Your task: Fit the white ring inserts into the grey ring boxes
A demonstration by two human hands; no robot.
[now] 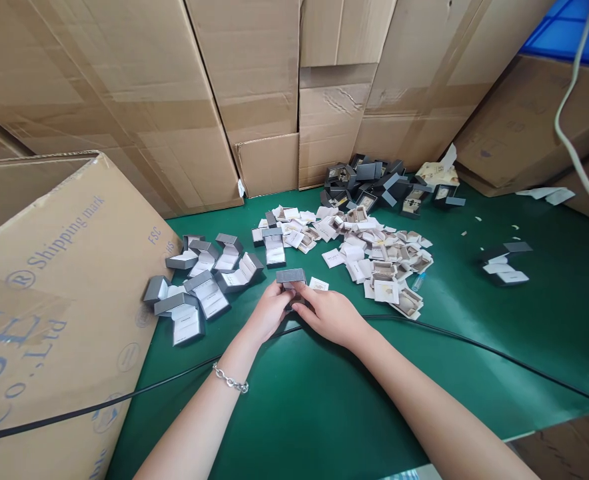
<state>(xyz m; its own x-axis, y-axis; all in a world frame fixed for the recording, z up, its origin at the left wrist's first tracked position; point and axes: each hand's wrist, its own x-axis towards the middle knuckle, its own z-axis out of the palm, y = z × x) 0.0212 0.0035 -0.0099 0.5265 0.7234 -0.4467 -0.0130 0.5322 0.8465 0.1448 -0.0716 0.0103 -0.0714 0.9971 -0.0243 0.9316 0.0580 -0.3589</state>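
Note:
Between my two hands, over the green table, is a small dark grey jewellery box (291,275). My left hand (269,310) grips its left side, fingers closed around it. From the right, my right hand (327,310) holds the same box, thumb and fingers pressed against it; the hands hide most of its inside. Just beyond my right hand lies a small white card (319,284). To the left, several open grey boxes with white linings (208,297) stand close together. One more open box (274,248) sits behind the held one.
A heap of white inserts and cards (374,250) covers the table's middle right, with dark boxes (369,180) piled behind. Another open box (507,267) lies at far right. A black cable (474,343) crosses the green tabletop (294,413). Large cartons (64,320) border the left and back.

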